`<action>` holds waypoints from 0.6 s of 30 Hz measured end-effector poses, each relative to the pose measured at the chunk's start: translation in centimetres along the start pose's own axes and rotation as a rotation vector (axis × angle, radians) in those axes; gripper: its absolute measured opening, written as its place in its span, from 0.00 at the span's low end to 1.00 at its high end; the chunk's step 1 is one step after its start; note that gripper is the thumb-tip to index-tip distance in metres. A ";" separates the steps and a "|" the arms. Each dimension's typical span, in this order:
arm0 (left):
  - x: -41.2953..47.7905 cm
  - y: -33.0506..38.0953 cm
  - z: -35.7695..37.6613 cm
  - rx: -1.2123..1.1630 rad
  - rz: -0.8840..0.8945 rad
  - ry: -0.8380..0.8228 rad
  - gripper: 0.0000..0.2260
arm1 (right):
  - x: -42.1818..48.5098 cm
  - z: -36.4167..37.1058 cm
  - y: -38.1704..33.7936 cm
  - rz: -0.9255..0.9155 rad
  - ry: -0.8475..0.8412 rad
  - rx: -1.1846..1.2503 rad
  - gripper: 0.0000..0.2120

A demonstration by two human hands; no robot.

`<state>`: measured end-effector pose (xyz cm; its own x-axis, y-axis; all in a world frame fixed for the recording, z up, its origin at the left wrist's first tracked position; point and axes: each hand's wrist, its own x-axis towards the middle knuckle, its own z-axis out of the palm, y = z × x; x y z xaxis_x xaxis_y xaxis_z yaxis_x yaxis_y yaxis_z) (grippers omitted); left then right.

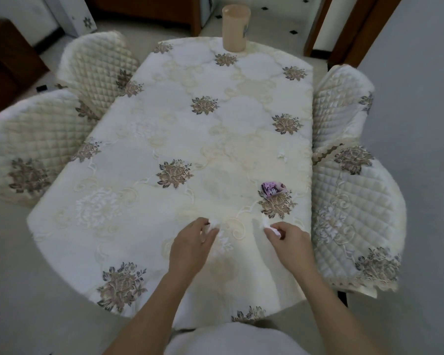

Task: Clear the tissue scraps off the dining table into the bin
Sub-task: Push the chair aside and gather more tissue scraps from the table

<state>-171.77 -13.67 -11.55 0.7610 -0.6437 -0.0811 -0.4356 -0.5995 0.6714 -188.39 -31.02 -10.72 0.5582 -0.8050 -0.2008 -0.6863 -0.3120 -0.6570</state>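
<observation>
We see the left hand (190,242) pinched on a white crumpled tissue scrap (214,224) low on the cream floral-embroidered tabletop (164,129). The right hand (291,240) pinches another white scrap (267,224). A third small white scrap (282,155) lies beyond the right hand, past a purple patterned wrapper (272,188).

Pale floor (420,73) surrounds the furniture; at upper centre it carries small black diamond insets. Two quilted cream chairs (36,149) with floral embroidery occupy the left of the frame, and two matching chairs (349,213) occupy the right. Dark wooden furniture (8,60) sits at upper left, a brown wooden door frame (356,29) at upper right; lighting is dim and even.
</observation>
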 end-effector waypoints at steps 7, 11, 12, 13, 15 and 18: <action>0.1 6.7 -3.8 -0.220 0.035 0.217 0.08 | 1.4 -5.0 -4.3 -0.140 0.132 0.170 0.11; -0.7 8.2 -5.2 -0.247 0.007 0.261 0.09 | 1.1 -7.3 -6.0 -0.216 0.133 0.236 0.06; -1.1 8.5 -5.5 -0.253 0.003 0.281 0.08 | 1.0 -7.7 -6.2 -0.236 0.129 0.238 0.06; -1.6 8.7 -5.8 -0.261 -0.004 0.302 0.06 | 0.9 -7.9 -6.3 -0.254 0.127 0.237 0.06; -2.7 8.9 -6.1 -0.275 -0.022 0.340 0.05 | 0.8 -8.0 -6.4 -0.278 0.118 0.230 0.07; -4.5 8.6 -6.6 -0.274 -0.052 0.387 0.06 | 0.4 -7.3 -6.6 -0.307 0.067 0.238 0.09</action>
<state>-175.78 -12.83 -0.53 0.9242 -0.3606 0.1260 -0.2893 -0.4452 0.8474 -187.00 -32.99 -1.18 0.6838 -0.7259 0.0741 -0.3604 -0.4243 -0.8307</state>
